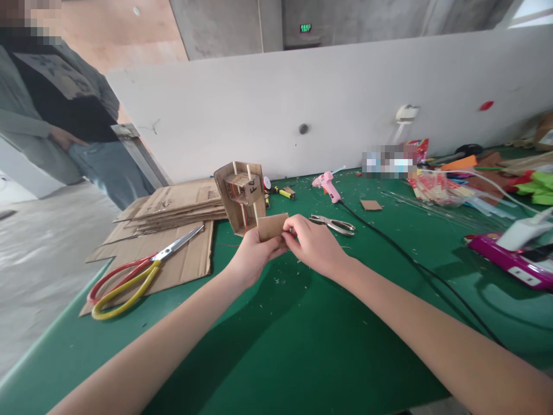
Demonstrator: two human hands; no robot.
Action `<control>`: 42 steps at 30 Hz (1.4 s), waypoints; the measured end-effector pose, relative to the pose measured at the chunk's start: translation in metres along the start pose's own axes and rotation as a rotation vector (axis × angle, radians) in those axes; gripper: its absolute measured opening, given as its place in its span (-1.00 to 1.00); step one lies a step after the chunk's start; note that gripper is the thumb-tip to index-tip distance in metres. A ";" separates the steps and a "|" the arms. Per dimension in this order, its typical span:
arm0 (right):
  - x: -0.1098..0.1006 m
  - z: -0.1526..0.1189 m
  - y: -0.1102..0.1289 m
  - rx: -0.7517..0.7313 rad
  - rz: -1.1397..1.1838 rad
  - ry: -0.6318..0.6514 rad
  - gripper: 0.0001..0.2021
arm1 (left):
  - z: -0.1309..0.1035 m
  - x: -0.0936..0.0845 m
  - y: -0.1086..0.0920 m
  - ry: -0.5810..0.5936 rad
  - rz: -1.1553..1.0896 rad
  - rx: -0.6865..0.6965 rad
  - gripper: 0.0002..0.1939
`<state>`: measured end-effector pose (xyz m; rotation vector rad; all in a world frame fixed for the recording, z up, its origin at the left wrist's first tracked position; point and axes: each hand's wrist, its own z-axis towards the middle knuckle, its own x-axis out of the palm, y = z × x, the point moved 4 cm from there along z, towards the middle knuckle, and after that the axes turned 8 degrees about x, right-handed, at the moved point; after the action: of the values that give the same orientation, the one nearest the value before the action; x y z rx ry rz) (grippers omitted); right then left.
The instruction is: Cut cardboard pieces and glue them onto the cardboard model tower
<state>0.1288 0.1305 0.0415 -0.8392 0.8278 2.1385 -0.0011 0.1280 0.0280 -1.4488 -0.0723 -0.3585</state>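
Observation:
A small piece of cardboard (272, 226) is held up over the middle of the table. My left hand (256, 257) grips it from the left and below. The fingertips of my right hand (311, 242) are pinched together at its right edge, and whether anything small is between them is hidden. Just behind my left hand stands a cardboard frame (228, 202) with wooden sticks across it. Silver pliers (333, 224) lie beyond my right hand, and a pink glue gun (327, 185) rests farther back.
Scissors with red and yellow handles (129, 282) lie on stacked cardboard sheets (181, 202) at left. A black cable (397, 253) crosses the green table (276, 357). A purple power strip (514, 262) sits at right, before a pile of craft scraps. A person (73, 104) stands at the far left.

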 end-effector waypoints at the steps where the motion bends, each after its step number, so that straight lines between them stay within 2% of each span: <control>1: 0.001 0.000 0.001 -0.006 -0.026 0.007 -0.93 | 0.000 0.000 0.001 -0.004 0.012 -0.001 -0.64; 4: 0.001 -0.001 0.003 -0.020 -0.099 0.001 -0.88 | -0.001 0.002 0.001 0.012 0.092 0.024 -0.64; 10: 0.007 -0.003 0.006 -0.030 -0.180 0.034 -0.86 | -0.003 0.005 0.004 0.055 0.228 0.169 -0.60; 16: 0.010 -0.003 0.010 -0.053 -0.245 0.078 -0.84 | -0.002 -0.001 0.012 0.030 0.321 0.217 -0.63; 20: 0.011 -0.003 0.011 -0.096 -0.305 0.056 -0.79 | -0.004 0.000 0.015 -0.006 0.255 0.175 -0.68; 26: 0.012 -0.002 0.012 -0.158 -0.371 0.048 -0.77 | -0.006 0.007 0.015 -0.046 0.094 0.124 -0.66; 36: 0.011 -0.002 0.010 -0.097 -0.360 0.186 -0.81 | -0.009 0.011 0.024 -0.107 -0.029 0.079 -0.63; 38: 0.012 -0.004 0.010 -0.086 -0.335 0.211 -0.83 | -0.007 0.009 0.028 -0.123 -0.063 0.069 -0.60; 42: 0.015 -0.007 0.013 -0.086 -0.245 0.267 -0.86 | -0.002 -0.002 0.024 -0.208 -0.079 0.095 -0.69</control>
<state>0.1130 0.1232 0.0302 -1.2249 0.7252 1.8826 0.0037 0.1281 0.0039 -1.3875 -0.3109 -0.2639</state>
